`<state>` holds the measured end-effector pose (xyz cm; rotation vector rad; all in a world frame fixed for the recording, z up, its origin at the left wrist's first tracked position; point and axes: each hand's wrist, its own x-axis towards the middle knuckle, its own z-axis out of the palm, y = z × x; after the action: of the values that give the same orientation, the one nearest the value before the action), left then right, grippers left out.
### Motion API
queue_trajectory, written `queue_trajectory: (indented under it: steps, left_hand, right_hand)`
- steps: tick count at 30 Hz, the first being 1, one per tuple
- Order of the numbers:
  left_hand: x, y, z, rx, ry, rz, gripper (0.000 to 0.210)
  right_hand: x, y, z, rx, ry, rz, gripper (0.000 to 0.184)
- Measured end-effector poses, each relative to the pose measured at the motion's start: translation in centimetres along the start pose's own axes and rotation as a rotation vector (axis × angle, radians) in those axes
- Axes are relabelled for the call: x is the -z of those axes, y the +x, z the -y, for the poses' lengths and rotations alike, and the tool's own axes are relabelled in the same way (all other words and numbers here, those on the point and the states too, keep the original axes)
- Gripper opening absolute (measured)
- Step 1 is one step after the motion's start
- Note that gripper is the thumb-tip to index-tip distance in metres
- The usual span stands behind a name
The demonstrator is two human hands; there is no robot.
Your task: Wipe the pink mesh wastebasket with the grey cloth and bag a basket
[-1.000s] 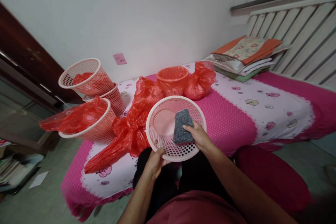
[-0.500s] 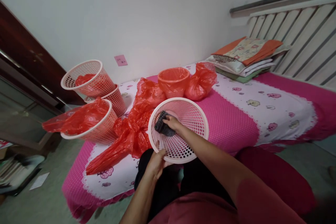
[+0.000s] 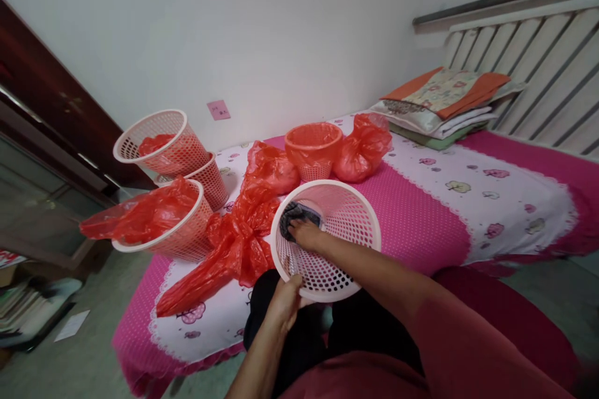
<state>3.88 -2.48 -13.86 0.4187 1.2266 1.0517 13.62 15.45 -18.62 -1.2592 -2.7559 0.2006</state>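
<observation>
Above black-trousered knees (image 3: 299,336), holding a round, pale-pink plastic lattice basket (image 3: 350,221), tilted with its mouth toward the camera. At its near-left rim, grasping the edge with the left hand (image 3: 284,302), thumb laid over the lip. Inside it, reaching down with the right hand (image 3: 305,234), with the grip clasped on a dark-grey, rough-textured cloth pad (image 3: 296,209), held against the left part of the inner wall and partly covered by the fingers. To the right of the legs, close to a rounded, dark-red cushion (image 3: 505,318). Past the knees, facing a bed (image 3: 416,218) spread with hot-pink dotted and white tree-printed fabric. Left of the held basket, near a long, crumpled red plastic bag (image 3: 234,240). Farther left, in view of a tilted pink lattice basket (image 3: 194,240) stuffed with red plastic, and behind that, two more pale-pink baskets (image 3: 185,146), one above the other. Directly beyond the held basket, looking onto an upright, red-lined basket (image 3: 312,153) beside a bulging, gathered red bag (image 3: 360,153). Toward the far right, before a stack of folded textiles (image 3: 444,100) topped with orange-edged patterned cloth, near a white ribbed radiator (image 3: 538,68). Farthest off, opposite a pale wall (image 3: 290,31) bearing a small pink paper note (image 3: 219,110).
</observation>
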Motion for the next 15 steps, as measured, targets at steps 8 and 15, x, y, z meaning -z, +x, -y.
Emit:
queue_trajectory:
  steps: [8, 15]
  left_hand:
    - [-1.1, -0.9, 0.0, 0.004, -0.001, -0.039, 0.086]
    - [-1.4, -1.1, -0.1, 0.012, -0.071, -0.072, 0.084]
  right_hand:
    - [0.4, 1.4, -2.0, -0.117, 0.040, -0.077, 0.050]
    - [-0.6, 1.1, -4.4, -0.281, 0.251, -0.220, 0.037]
